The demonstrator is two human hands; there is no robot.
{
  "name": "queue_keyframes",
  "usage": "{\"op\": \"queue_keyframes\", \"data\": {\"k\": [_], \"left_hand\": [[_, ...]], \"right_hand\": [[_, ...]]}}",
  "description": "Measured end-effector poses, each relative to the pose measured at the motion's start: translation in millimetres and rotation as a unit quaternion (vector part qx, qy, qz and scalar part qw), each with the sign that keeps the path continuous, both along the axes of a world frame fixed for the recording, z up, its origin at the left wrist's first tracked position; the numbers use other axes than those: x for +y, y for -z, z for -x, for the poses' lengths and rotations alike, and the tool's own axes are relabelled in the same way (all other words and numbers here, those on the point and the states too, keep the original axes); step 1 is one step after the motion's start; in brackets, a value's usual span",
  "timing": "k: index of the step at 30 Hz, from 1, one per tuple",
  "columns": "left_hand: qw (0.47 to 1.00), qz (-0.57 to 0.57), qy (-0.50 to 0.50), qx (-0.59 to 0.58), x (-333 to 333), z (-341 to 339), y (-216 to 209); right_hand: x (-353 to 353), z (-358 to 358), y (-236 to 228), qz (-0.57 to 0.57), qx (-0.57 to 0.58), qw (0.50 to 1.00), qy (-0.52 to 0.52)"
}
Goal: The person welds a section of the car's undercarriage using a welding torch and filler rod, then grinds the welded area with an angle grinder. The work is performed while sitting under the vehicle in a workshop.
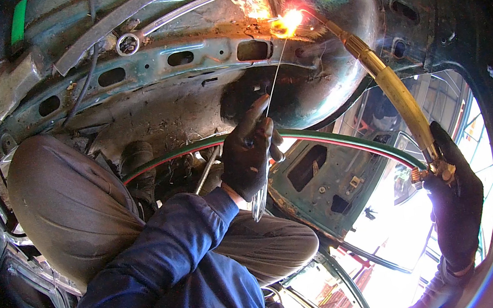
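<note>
L hand point(250, 147), gloved, pinches a thin wire point(277, 74) betw. thumb & fingers, its far end running up into the glow; R hand point(460, 210), also gloved, grips the brass torch point(401, 100) by its valve end, flame point(287, 24) at the slotted panel point(207, 54); wire tip's lost in glare, can't tell if it touches; best to hold a steady flame angle, feed wire in small dabs & mind fingers vs. heat; wrench point(185, 10) lies close by, prob. hot; green-&-red hose point(316, 136) crosses behind L hand, might snag; bent knee point(73, 200) sits below, poss. exposed to sparks.
</note>
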State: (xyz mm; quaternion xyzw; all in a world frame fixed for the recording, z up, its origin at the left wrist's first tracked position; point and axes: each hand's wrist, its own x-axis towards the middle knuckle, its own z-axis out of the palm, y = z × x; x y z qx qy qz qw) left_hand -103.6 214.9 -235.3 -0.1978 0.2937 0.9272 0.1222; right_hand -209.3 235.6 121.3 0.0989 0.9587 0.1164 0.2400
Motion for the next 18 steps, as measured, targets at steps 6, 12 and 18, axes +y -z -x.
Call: {"op": "queue_keyframes", "data": {"k": [6, 12, 18], "left_hand": [[0.999, 0.015, -0.025, 0.024, 7.0, -2.5, 5.9], [1.0, -0.009, 0.01, -0.009, -1.1, 2.1, 0.3], [0.999, -0.033, 0.001, -0.015, 2.7, 0.8, 3.4]], "right_hand": [[6.5, -3.0, 7.0, 0.029, 0.05, 0.998, 0.023], [10.3, -3.3, 4.6, 0.015, 0.043, 0.999, 0.019], [14.2, -1.7, 3.5, -0.004, 0.029, 0.999, -0.023]]}}
